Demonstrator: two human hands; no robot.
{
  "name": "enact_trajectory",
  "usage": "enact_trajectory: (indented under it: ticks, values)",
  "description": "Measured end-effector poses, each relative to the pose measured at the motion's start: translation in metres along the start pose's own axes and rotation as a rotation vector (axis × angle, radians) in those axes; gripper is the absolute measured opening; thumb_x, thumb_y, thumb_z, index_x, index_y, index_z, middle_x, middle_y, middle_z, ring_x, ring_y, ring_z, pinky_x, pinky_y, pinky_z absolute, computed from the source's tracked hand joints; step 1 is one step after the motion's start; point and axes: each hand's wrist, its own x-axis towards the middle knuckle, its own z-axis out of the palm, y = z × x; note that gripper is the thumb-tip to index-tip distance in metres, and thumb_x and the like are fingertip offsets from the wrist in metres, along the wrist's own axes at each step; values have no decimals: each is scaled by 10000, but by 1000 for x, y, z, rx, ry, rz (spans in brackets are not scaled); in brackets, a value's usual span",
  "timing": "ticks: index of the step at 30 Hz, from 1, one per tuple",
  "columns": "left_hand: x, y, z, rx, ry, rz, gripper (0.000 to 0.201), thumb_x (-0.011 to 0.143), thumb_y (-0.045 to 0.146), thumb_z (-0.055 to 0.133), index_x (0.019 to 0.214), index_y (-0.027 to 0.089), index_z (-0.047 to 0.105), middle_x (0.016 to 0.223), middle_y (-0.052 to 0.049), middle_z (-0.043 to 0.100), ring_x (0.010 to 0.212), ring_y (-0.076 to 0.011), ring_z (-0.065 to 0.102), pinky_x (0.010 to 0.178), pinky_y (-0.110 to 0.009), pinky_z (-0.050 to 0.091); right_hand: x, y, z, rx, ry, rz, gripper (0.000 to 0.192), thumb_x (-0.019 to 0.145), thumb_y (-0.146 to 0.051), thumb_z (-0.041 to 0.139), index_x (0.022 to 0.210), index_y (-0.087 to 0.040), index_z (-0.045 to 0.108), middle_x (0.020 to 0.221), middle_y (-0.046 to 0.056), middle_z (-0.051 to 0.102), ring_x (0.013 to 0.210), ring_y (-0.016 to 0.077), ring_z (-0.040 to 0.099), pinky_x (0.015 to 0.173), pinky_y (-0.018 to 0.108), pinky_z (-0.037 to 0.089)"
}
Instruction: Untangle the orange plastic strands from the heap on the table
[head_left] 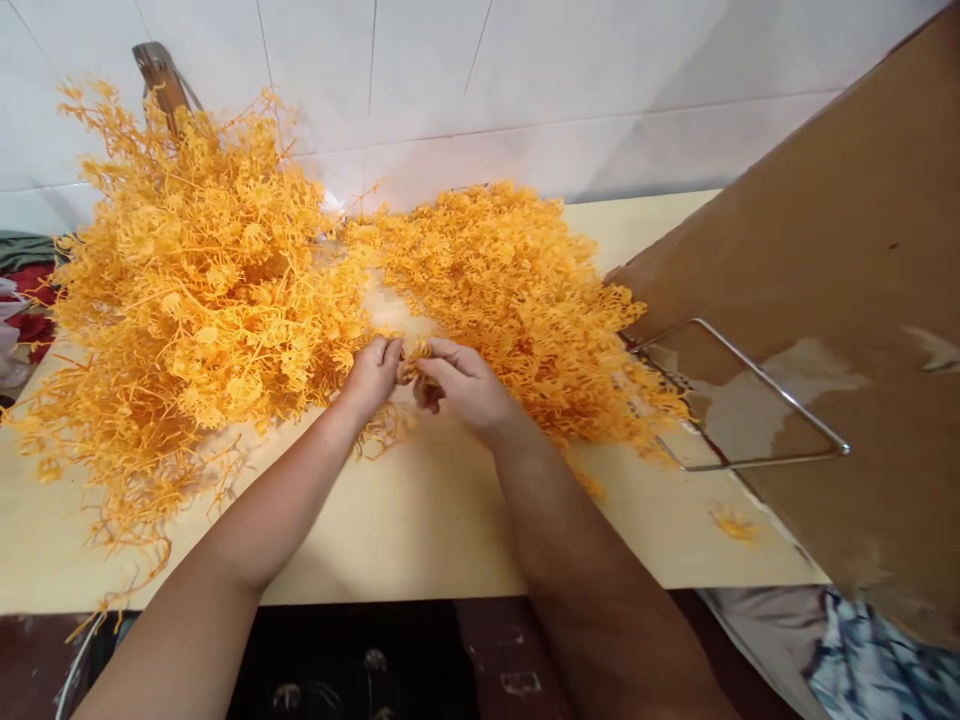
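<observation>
My left hand (pixel 375 375) and my right hand (pixel 466 388) are close together over the middle of the table. Both have their fingers closed around a small orange plastic sprig (pixel 415 362), partly hidden by the fingers. A tall, loose heap of orange branching plastic sprigs (pixel 225 270) stands to the left, touching or close to my left hand. On the right, a lower, denser pile of orange sprigs (pixel 502 290) lies just beyond my right hand.
A cardboard sheet (pixel 840 270) leans at the right, with a bent metal wire frame (pixel 780 385) against it. One loose orange piece (pixel 735 524) lies on the pale tabletop (pixel 427 520). Behind is a white wall (pixel 450 80); a wooden post (pixel 161 80) rises behind the left heap.
</observation>
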Motion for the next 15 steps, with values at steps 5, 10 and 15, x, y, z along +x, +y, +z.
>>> enact_trajectory:
  ticks: [5, 10, 15]
  values:
    - [-1, 0, -1, 408, 57, 151, 283, 829, 361, 409, 614, 180, 444, 570, 13, 481, 567, -99, 444, 583, -230, 342, 16, 19, -14, 15, 201, 148, 63, 708, -151, 387, 692, -186, 437, 621, -25, 541, 362, 51, 387, 380, 206, 292]
    - [-5, 6, 2, 685, -1, 258, 298, 853, 289, 338, 698, 158, 557, 713, -72, 606, 675, -147, 534, 653, -264, 388, 23, 18, -7, -238, 216, 24, 90, 756, -200, 371, 666, -201, 372, 576, -46, 441, 470, 77, 400, 469, 217, 298]
    - [-10, 10, 4, 764, -112, 122, 267, 811, 263, 383, 814, 148, 624, 807, -114, 660, 709, -205, 586, 610, -293, 405, 23, 13, -5, -713, 256, -40, 394, 739, -545, 473, 604, -210, 317, 514, -40, 361, 503, 100, 339, 513, 252, 237]
